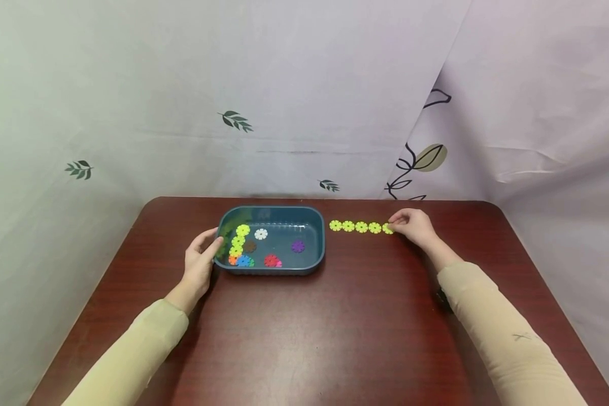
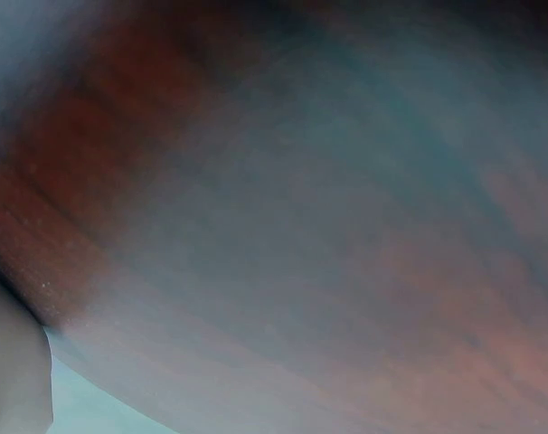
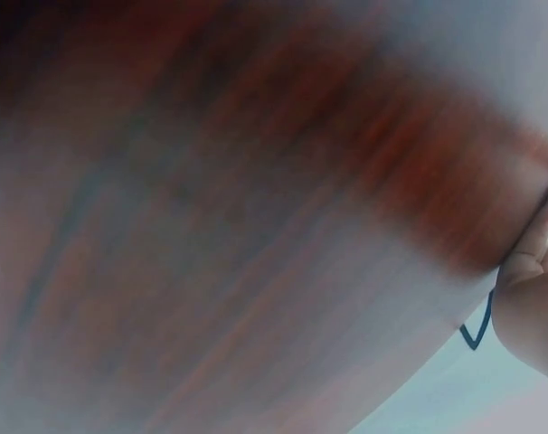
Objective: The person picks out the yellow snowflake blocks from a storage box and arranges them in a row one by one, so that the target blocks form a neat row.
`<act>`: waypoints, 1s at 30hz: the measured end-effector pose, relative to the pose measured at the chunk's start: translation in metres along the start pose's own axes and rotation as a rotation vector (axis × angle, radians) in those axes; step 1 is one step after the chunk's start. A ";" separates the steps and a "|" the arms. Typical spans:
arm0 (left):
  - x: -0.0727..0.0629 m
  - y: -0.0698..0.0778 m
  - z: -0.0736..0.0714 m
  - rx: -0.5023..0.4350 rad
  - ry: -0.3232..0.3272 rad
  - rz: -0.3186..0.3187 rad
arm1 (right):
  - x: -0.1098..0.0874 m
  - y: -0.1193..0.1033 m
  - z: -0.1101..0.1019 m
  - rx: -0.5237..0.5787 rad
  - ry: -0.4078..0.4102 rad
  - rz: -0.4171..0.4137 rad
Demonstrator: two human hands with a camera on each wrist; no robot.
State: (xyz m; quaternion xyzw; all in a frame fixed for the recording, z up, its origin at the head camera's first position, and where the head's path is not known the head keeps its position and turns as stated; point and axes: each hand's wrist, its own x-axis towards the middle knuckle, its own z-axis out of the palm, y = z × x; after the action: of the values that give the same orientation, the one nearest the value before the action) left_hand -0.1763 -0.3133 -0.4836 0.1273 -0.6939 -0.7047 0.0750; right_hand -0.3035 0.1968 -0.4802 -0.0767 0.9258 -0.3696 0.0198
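In the head view my left hand [image 1: 200, 265] grips the left end of a dark blue plastic basin [image 1: 271, 270], thumb at the rim. Inside lie several notched snowflake discs: yellow ones along the left side, a white disc [image 1: 261, 234], a brown disc [image 1: 250, 246], a purple disc [image 1: 298, 246], and orange, blue, green, red and pink ones near the front wall. To the basin's right, several yellow snowflake discs [image 1: 361, 227] form a straight row on the table. At its right end my right hand [image 1: 413, 226] pinches a yellow snowflake disc [image 1: 387, 228], partly hidden by the fingertips.
The reddish-brown wooden table [image 1: 304, 332] ends at a back edge close behind the basin and the row. Pale cloth with leaf prints [image 1: 235, 120] hangs behind and at both sides. Both wrist views are mostly blurred table surface.
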 end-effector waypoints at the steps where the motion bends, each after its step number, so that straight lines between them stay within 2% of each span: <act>1: 0.000 0.000 0.000 -0.005 0.000 0.001 | 0.000 0.000 0.000 0.002 0.000 0.000; 10: 0.001 0.000 0.000 -0.009 0.009 -0.031 | 0.001 0.001 -0.001 0.025 -0.002 0.006; 22: 0.002 0.000 0.000 0.005 -0.004 -0.008 | -0.001 -0.004 -0.003 0.115 0.003 0.036; 30: 0.002 -0.003 0.001 0.004 0.009 0.005 | 0.000 -0.019 0.003 0.173 0.017 -0.004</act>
State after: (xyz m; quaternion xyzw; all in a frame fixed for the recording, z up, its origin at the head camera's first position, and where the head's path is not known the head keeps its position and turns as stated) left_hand -0.1784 -0.3132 -0.4865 0.1291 -0.6954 -0.7024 0.0797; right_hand -0.3003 0.1815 -0.4693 -0.0732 0.8905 -0.4488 0.0177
